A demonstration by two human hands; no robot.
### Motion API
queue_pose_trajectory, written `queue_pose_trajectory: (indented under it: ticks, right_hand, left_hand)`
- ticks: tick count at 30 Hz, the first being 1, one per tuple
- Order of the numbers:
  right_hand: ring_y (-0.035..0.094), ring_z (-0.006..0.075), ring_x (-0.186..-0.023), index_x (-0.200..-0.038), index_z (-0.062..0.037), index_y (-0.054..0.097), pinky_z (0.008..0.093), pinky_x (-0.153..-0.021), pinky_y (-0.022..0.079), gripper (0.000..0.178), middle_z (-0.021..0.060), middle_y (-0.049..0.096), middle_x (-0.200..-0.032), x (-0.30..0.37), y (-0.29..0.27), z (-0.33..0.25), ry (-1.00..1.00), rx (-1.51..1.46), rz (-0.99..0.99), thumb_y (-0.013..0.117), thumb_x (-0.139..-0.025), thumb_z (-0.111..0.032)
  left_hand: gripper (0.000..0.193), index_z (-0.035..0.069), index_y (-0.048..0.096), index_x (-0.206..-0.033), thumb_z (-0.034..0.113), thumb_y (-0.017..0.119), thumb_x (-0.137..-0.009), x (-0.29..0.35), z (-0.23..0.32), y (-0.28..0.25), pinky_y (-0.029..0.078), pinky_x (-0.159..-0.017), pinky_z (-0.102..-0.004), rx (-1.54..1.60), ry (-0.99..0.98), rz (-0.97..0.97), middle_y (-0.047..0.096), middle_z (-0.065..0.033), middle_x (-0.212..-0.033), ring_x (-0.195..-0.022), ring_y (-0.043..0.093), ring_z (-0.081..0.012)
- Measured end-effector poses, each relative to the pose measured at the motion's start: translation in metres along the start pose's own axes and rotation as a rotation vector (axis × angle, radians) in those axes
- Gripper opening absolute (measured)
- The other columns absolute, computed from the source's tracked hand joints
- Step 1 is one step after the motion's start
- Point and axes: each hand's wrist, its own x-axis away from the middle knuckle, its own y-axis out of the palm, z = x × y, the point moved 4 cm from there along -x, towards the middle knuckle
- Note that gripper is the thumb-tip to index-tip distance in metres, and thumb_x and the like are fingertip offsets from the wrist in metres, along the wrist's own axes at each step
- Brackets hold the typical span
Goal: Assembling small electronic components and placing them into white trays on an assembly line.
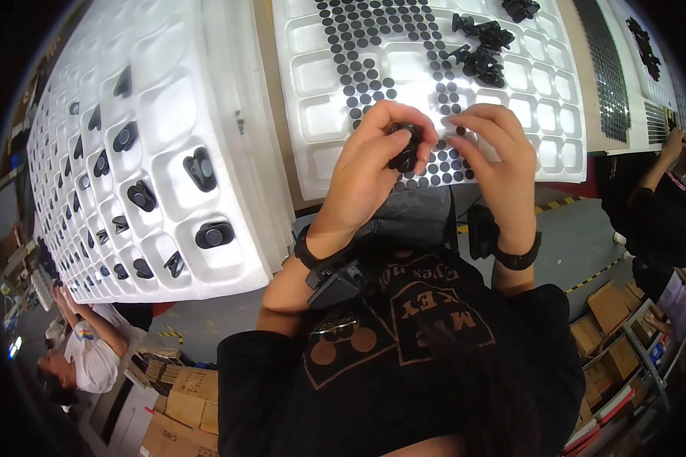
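My left hand is closed around a black plastic clip; the fingers hide part of it, and I cannot tell whether more than one is in there. Just to the right, my right hand pinches a small round black disc by thumb and fingertips. Both hands are over a sheet of round black discs, laid on a white compartmented foam tray. A pile of black clips lies on the tray's far right part.
Left of me stands a stack of white foam trays; the top one holds black clips singly in its pockets. A dark dotted sheet lies at the far right. Co-workers are at both sides, and cardboard boxes stand behind at lower left.
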Motion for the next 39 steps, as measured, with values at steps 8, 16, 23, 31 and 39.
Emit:
queue_pose_trajectory:
  ticks: [8, 16, 23, 31, 39]
  right_hand:
    - [0.053, 0.0187, -0.075, -0.078, -0.0016, 0.061, 0.0264, -0.059, 0.042, 0.018, 0.0058, 0.055, -0.078, 0.010, 0.016, 0.004, -0.107, 0.061, -0.107, 0.064, -0.061, 0.004]
    - [0.051, 0.0193, -0.065, -0.070, -0.0032, 0.059, 0.0285, -0.054, 0.042, 0.015, 0.0043, 0.054, -0.071, 0.011, 0.015, 0.007, -0.165, 0.062, 0.018, 0.065, -0.057, 0.002]
    - [0.052, 0.0197, -0.064, -0.069, -0.0029, 0.058, 0.0283, -0.054, 0.042, 0.014, 0.0046, 0.054, -0.070, 0.015, 0.013, 0.008, -0.230, 0.080, -0.018, 0.064, -0.058, 0.003]
    - [0.053, 0.0170, -0.068, -0.072, -0.0001, 0.054, 0.0253, -0.059, 0.042, 0.014, 0.0064, 0.055, -0.076, 0.011, 0.008, 0.012, -0.145, 0.101, -0.121, 0.061, -0.062, 0.007]
    - [0.055, 0.0165, -0.082, -0.077, 0.0041, 0.054, 0.0259, -0.073, 0.045, 0.002, 0.0128, 0.055, -0.092, 0.017, -0.003, 0.006, 0.109, -0.551, -0.068, 0.053, -0.075, 0.005]
  left_hand:
    - [0.025, -0.002, 0.042, -0.108, 0.011, 0.039, -0.087, 0.003, -0.002, -0.002, 0.038, -0.068, -0.0260, -0.201, 0.123, -0.045, 0.050, -0.0132, -0.097, -0.075, 0.044, -0.0135]
    - [0.028, -0.001, 0.043, -0.105, 0.022, 0.040, -0.089, 0.000, -0.007, -0.005, 0.037, -0.066, -0.0259, -0.039, 0.092, -0.121, 0.050, -0.0134, -0.097, -0.073, 0.041, -0.0130]
    - [0.025, 0.002, 0.044, -0.100, 0.024, 0.042, -0.088, 0.000, -0.011, -0.003, 0.037, -0.067, -0.0266, 0.051, 0.055, -0.146, 0.049, -0.0125, -0.095, -0.074, 0.042, -0.0139]
    - [0.027, -0.001, 0.048, -0.100, 0.015, 0.057, -0.080, 0.002, -0.016, -0.004, 0.041, -0.071, -0.0270, -0.131, 0.176, -0.140, 0.053, -0.0128, -0.095, -0.081, 0.050, -0.0160]
    - [0.032, -0.001, 0.053, -0.102, -0.007, 0.060, -0.071, 0.005, -0.019, 0.002, 0.044, -0.071, -0.0191, -0.218, 0.114, -0.046, 0.056, -0.0079, -0.095, -0.088, 0.053, -0.0108]
